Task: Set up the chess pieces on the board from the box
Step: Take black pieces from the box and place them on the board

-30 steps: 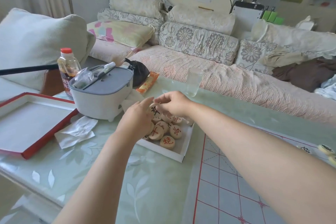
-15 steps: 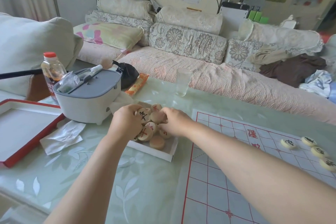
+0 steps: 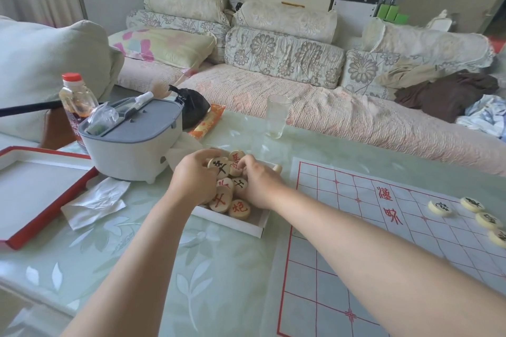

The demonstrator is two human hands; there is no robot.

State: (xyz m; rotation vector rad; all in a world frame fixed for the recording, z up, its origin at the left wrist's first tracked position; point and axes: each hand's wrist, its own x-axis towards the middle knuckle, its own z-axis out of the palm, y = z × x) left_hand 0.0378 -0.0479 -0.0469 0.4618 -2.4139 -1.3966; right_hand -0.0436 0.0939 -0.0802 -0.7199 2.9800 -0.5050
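Note:
A shallow white box (image 3: 246,223) in the middle of the table holds several round wooden chess pieces (image 3: 239,208) with red or black characters. Both my hands are inside it. My left hand (image 3: 193,179) curls over the pile's left side, its fingers on a black-character piece (image 3: 221,167). My right hand (image 3: 258,185) presses into the pile from the right, fingers bent among the pieces. To the right lies the paper board (image 3: 356,243) with red grid lines. Several pale pieces (image 3: 440,207) stand at its far right edge.
A grey-lidded white container (image 3: 131,142) sits just left of the box, with a bottle (image 3: 75,101) behind it. A red-rimmed box lid (image 3: 35,194) and crumpled tissue (image 3: 95,201) lie at left. An empty glass (image 3: 277,116) stands beyond the box. A sofa runs along the far side.
My right hand, pinching above the pile a second ago, has dropped into the box beside my left hand. My head has turned right, bringing the board's far pieces into view.

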